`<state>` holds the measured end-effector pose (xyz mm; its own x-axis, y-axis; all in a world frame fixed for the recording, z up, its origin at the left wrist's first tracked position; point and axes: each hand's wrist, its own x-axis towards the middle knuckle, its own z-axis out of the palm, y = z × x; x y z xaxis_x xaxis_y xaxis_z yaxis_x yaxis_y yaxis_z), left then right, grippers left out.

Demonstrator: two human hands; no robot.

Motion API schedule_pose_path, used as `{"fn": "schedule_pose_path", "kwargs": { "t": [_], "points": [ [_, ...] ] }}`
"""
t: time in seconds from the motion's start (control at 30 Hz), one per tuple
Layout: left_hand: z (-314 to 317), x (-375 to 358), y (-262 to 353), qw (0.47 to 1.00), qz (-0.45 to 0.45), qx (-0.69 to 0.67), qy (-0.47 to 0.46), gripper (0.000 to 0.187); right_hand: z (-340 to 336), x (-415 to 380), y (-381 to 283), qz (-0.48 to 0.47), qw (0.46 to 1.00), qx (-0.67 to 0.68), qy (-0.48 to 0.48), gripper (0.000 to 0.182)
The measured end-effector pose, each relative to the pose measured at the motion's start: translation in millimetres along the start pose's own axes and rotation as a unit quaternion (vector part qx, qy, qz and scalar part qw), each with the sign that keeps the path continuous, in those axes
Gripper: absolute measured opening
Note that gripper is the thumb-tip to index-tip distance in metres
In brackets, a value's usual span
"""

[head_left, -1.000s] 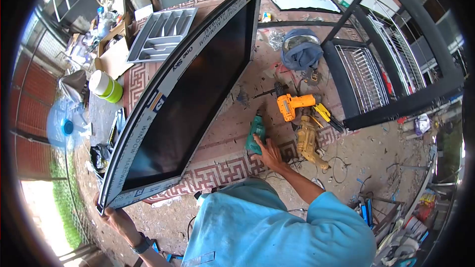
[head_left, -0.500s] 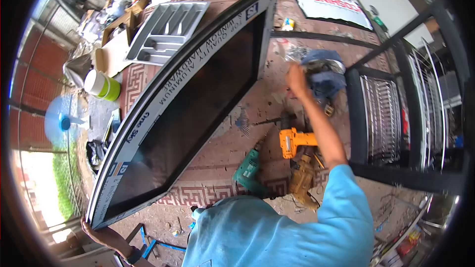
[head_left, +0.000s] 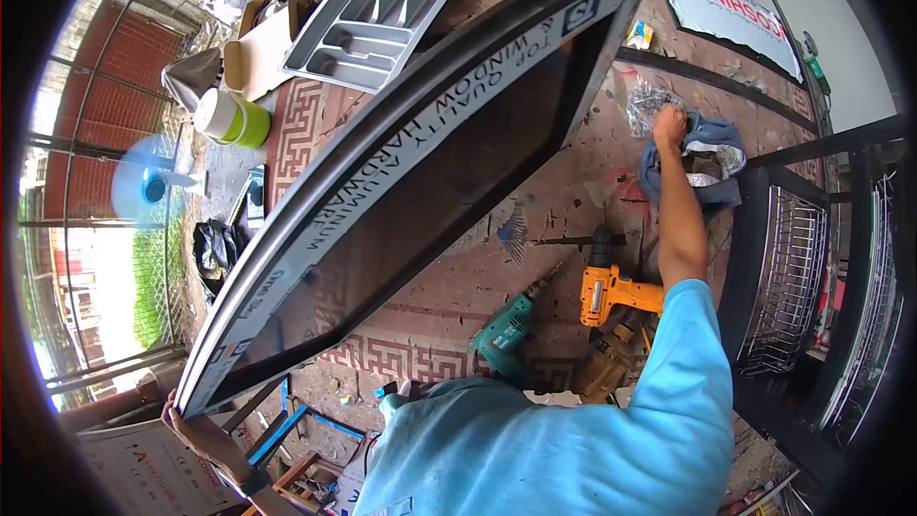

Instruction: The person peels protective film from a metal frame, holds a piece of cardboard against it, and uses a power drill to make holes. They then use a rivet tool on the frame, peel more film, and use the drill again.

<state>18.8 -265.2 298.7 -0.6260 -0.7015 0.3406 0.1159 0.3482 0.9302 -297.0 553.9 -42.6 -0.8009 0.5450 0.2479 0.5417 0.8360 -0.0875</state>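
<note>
I hold the glazed aluminium frame (head_left: 401, 162) tilted on edge with my left hand (head_left: 196, 432), whose fingers are curled tight around its lower corner, near the bottom left of the patterned floor (head_left: 401, 358). The frame runs diagonally from that corner up toward the far right, its protective tape printed with lettering. My right hand (head_left: 670, 122) is stretched out to the far right part of the floor, resting on a blue cloth bundle (head_left: 712, 148) beside a crumpled clear bag (head_left: 645, 100). Its fingers look bent down onto the cloth, but I cannot tell whether they are pinching anything or only touching it.

I judge the step in hand to be a one-handed search at that bundle while the other hand steadies the frame. The next move calls for a firm pinch on whatever I pick there, without letting the frame tip or slide.

Nearer to me on the floor lie the green drill (head_left: 504, 333), the orange drill (head_left: 611, 291) and a yellow drill (head_left: 611, 363), all apart from either hand. A grey cutlery tray (head_left: 377, 19) sits at the far left.
</note>
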Motion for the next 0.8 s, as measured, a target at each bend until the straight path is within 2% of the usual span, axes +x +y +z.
{"fn": "schedule_pose_path", "kwargs": {
  "t": [0.03,0.07,0.2,0.27,0.33,0.4,0.47,0.53,0.6,0.67,0.8],
  "points": [
    [-0.9,-0.4,0.3,1.0,-0.003,0.005,-0.002,0.026,-1.6,-4.4,1.0,-0.042,0.999,-0.013,0.018,0.014],
    [-2.6,-2.2,1.4,1.0,-0.004,0.002,0.001,0.026,-3.0,-9.1,-0.1,-0.044,0.999,-0.013,0.022,0.014],
    [10.6,-8.4,10.2,1.0,-0.015,0.004,0.011,0.027,-11.3,-2.4,-10.1,0.009,1.0,-0.008,0.01,0.015],
    [2.3,-7.8,4.7,1.0,-0.023,0.001,0.02,0.027,-19.3,3.8,-15.8,0.081,0.995,-0.011,-0.062,0.017],
    [-8.3,-6.1,-3.1,1.0,-0.016,-0.009,0.0,0.027,-8.9,10.7,-11.8,0.061,0.996,-0.022,-0.064,0.018],
    [-15.8,-4.1,-6.5,1.0,-0.017,0.005,0.003,0.027,-7.7,7.3,-7.2,0.033,0.997,0.013,-0.068,0.018],
    [-19.7,-3.2,-8.3,1.0,-0.019,0.008,-0.001,0.028,-10.4,-0.7,-5.9,0.046,0.997,0.03,-0.048,0.019],
    [-14.6,-3.9,-6.7,1.0,-0.008,0.018,0.0,0.028,-12.0,-2.5,2.4,0.086,0.992,0.098,0.002,0.021],
    [-8.7,-5.8,-3.1,1.0,-0.021,0.014,0.002,0.027,-17.7,-0.8,8.2,0.094,0.992,0.089,-0.011,0.02],
    [-4.4,-7.1,0.0,1.0,-0.019,0.02,0.002,0.026,-24.5,0.8,5.9,0.172,0.977,0.128,0.001,0.017],
    [-14.2,-0.6,-8.6,1.0,-0.009,0.018,-0.017,0.027,-15.3,6.7,18.9,0.195,0.96,0.201,0.014,0.018]
  ]
}}
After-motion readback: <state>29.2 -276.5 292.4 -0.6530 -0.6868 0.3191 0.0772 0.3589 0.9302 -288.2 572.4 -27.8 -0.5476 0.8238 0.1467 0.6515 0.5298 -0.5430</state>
